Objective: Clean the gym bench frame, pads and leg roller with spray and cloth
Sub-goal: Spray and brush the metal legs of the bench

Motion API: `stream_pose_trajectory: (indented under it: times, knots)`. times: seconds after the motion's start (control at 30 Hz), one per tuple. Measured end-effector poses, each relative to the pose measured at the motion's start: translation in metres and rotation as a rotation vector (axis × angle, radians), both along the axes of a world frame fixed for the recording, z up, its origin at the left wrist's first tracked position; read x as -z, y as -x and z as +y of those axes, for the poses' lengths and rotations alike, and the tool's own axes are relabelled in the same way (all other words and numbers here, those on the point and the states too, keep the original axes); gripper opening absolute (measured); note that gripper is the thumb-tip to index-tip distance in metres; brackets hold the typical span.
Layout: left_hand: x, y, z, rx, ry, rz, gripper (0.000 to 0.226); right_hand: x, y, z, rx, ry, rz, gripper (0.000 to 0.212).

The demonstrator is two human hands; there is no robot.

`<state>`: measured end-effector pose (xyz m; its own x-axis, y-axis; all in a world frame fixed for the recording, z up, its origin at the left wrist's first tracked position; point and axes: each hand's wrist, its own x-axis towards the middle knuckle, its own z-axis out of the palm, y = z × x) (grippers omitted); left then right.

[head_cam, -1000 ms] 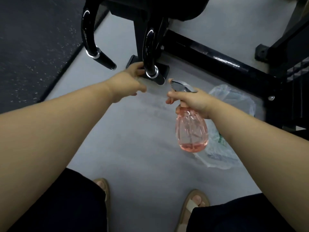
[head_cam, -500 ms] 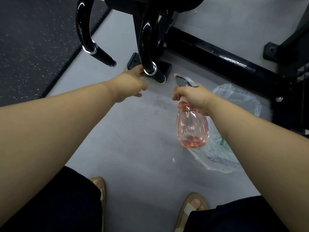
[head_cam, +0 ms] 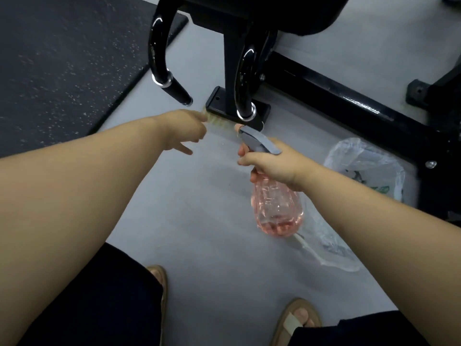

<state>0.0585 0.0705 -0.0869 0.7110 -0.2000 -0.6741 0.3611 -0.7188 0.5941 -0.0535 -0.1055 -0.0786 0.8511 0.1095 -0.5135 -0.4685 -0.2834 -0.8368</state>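
Change noted: the left hand [head_cam: 182, 131] has slid from beside the chromed tube end [head_cam: 247, 114] to the left corner of the frame's foot plate [head_cam: 217, 103]. It is motion-blurred there, and a pale smear at its fingertips may be cloth, so its grip cannot be told. Judgement: a wipe along the plate is under way, with pads and roller outstanding.

The right hand [head_cam: 272, 166] grips the spray bottle [head_cam: 277, 211] at the neck, fingers curled. The bottle hangs near upright over the floor, base toward the person and nozzle pointing forward at the plate, just beside it.
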Motion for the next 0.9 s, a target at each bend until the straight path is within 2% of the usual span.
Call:
stream_pose_trajectory:
  times: [0.1,0.2,0.3,0.37,0.6,0.73,0.9]
  knots:
    - [0.001,-0.016,0.031,-0.233,-0.050,-0.034,0.056,-0.001,-0.006,0.023,-0.019,0.005,-0.045,0.037]
    - [0.000,-0.029,0.052,-0.347,0.011,-0.139,0.065,-0.005,-0.017,0.047,0.006,-0.033,-0.067,0.034]
    - [-0.003,-0.033,0.056,-0.337,0.119,-0.196,0.071,-0.009,-0.035,0.067,0.097,-0.066,-0.055,0.015]
    - [-0.003,-0.034,0.054,-0.308,0.154,-0.208,0.073,-0.010,-0.047,0.075,0.151,-0.083,-0.054,0.011]
    - [0.002,-0.043,0.063,-0.261,0.180,-0.198,0.071,-0.007,-0.073,0.092,0.253,-0.079,0.004,0.022]
    - [0.004,-0.046,0.067,-0.221,0.202,-0.186,0.069,-0.003,-0.077,0.098,0.231,-0.036,0.031,0.020]
    - [0.006,-0.048,0.070,-0.226,0.225,-0.179,0.068,0.001,-0.082,0.100,0.357,-0.013,0.051,0.020]
